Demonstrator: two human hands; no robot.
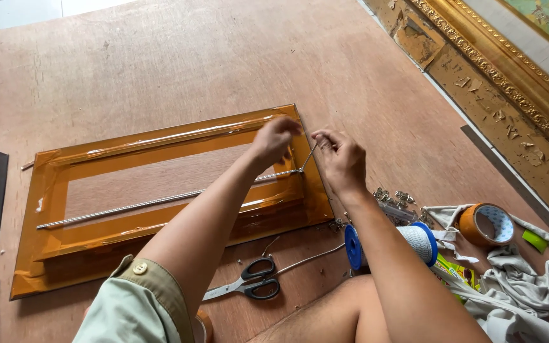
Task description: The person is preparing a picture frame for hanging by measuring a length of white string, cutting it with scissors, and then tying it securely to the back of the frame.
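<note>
bare plywood point(160, 57) beyond wrapped frame point(58, 190), clutter right: spool point(389, 244), tape roll point(485, 224)

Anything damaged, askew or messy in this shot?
Yes. The gold frame at upper right has torn, peeling backing paper. Small metal hooks lie scattered by the right hand, and a cloth sits crumpled under the tape roll.

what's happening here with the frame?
A person kneels over a picture frame wrapped in orange film, lying back-up on a plywood board. Both hands meet at its right edge: the left hand rests on the frame, the right hand pinches the end of a twisted cord strung across the back. Scissors, a blue cord spool and a tape roll lie nearby.
</note>
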